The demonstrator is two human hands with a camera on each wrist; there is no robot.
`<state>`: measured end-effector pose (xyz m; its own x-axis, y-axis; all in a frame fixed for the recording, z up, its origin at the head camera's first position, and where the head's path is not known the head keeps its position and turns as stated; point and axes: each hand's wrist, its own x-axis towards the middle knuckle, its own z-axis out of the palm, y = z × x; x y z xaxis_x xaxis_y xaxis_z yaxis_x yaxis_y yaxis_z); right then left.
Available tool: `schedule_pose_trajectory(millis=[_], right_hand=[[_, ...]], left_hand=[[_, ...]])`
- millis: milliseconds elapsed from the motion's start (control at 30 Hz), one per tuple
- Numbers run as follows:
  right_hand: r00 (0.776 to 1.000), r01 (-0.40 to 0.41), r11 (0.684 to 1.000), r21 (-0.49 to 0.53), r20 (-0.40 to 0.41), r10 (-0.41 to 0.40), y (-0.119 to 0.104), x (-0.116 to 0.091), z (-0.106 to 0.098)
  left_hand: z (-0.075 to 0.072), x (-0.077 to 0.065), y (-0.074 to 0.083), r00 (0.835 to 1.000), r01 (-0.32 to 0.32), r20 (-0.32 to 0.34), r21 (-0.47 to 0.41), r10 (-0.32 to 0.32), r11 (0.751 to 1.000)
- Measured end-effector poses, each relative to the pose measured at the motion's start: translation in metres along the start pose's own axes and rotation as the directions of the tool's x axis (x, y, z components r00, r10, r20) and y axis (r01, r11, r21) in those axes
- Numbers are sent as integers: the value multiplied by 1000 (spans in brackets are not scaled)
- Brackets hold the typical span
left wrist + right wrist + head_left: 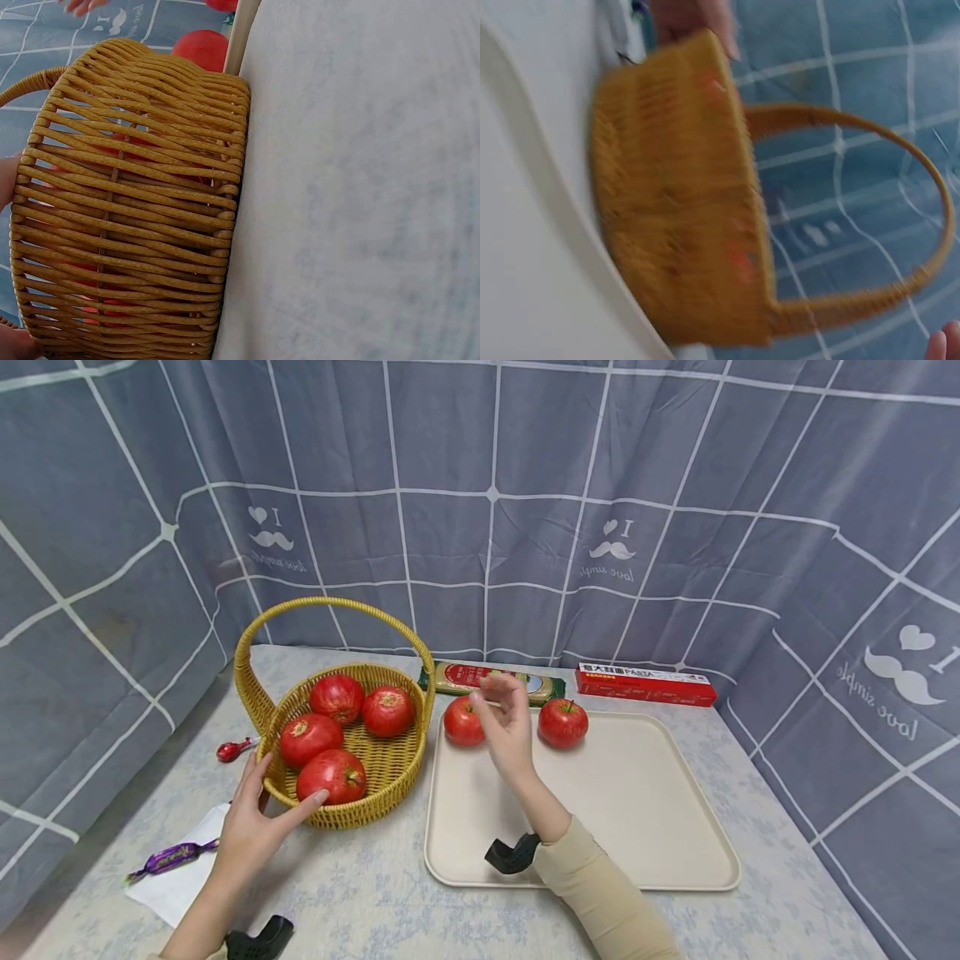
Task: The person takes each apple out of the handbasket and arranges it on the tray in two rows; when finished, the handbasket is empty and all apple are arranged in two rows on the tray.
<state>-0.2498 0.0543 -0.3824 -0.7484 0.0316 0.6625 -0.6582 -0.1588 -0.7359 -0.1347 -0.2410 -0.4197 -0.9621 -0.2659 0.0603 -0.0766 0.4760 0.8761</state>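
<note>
My left hand (251,822) grips the near left rim of a yellow wicker basket (397,793), thumb along the front edge. Inside are several red apples, one of them, the nearest apple (332,777), right by the thumb. The left wrist view looks at the woven side (127,217) close up. Over the beige tray (637,802), my right hand (510,731) is raised with loosely bent fingers, holding nothing. It partly covers a red apple (462,722) at the tray's back left corner; another apple (562,723) sits just right of it.
Behind the tray lie a pasta packet (457,678) and a red pasta box (645,685). Left of the basket are a red lollipop (234,749) and a purple-wrapped candy (171,858) on white paper (168,897). Grey-blue curtains (450,527) enclose the table.
</note>
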Motion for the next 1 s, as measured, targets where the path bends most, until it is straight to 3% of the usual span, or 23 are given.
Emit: schedule_pose_trajectory(millis=[67,133,267,367,500,600,800,1000], right_hand=[[993,-31,1000,5,114,30,2,-10,15],[970,-61,998,-16,234,63,5,-19,28],[890,-95,993,-74,440,118,11,-30,52],[821,-92,978,-189,541,182,14,-31,66],[741,-47,919,-392,604,295,14,-24,80],[678,-44,882,-470,635,372,15,-15,89],[537,-134,852,-506,685,492,21,1,101],[449,-186,834,-520,710,543,30,6,108]], left_hand=[[0,0,0,1000,-3,-1,-3,3,1000],[0,1,0,1000,-8,-2,-5,8,1000],[0,0,-1,1000,-6,2,-14,6,1000],[0,-1,-1,1000,-2,8,-17,2,1000],[-1,0,0,1000,-2,15,-11,2,1000],[-1,1,1,1000,-3,13,-4,3,1000],[-1,4,-1,1000,-21,12,-5,21,1000],[0,1,-3,1000,-14,11,-4,14,1000]])
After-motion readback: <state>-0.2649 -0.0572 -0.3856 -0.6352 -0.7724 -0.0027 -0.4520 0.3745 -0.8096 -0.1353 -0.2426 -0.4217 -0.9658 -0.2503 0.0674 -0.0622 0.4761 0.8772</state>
